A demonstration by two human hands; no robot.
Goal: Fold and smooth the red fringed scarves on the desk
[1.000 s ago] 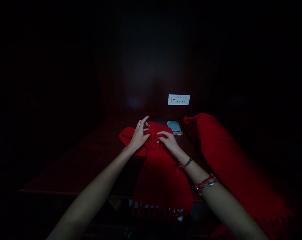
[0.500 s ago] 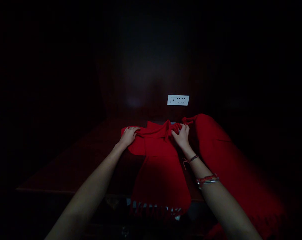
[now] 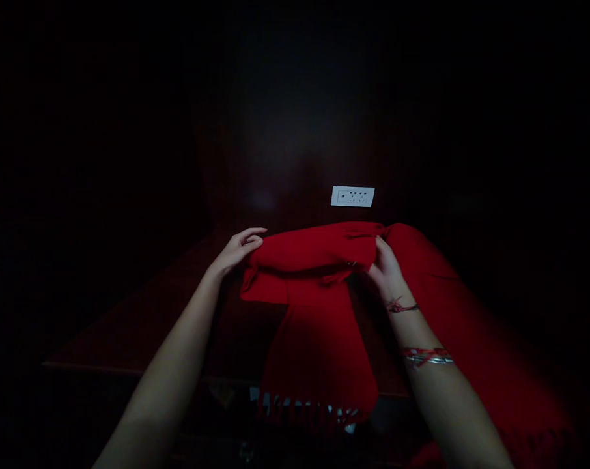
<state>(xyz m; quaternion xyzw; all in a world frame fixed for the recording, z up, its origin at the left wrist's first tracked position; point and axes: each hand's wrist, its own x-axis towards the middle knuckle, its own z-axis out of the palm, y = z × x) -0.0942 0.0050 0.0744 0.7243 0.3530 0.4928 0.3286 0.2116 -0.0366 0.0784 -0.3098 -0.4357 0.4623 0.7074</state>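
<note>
Our left hand (image 3: 239,251) is pinching a corner of the red scarf (image 3: 314,251), thumb close against forefinger. Across the table (image 3: 163,312), the scarf's top layer, bunched half a second ago, is now stretching raised between us, so its width is opening out. Our right hand (image 3: 387,267) is closing around the other end, fingertips partly hidden, beside another red cloth (image 3: 446,312).

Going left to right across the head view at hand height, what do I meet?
Left hand, red cloth between the hands, right hand, red cloth lying on the right.
</note>
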